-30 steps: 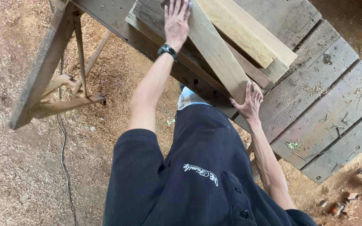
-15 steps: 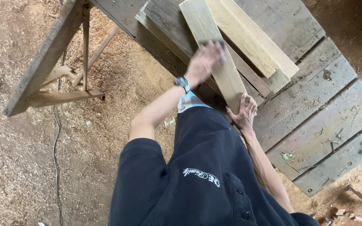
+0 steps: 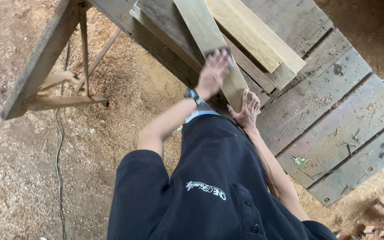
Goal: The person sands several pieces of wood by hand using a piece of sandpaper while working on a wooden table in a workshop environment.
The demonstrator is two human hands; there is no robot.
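My left hand (image 3: 213,73) pressed flat on pale plank (image 3: 210,40), small dark pad, likely sanding block, under fingers; blurred. My right hand (image 3: 246,111) splayed open, bracing plank's near end on worktop (image 3: 334,115). Sanding looks mid-way; far length untouched, I judge.

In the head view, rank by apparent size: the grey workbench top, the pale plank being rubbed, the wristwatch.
1. Grey workbench top, largest.
2. Pale plank, under the left hand.
3. Wristwatch, smallest.
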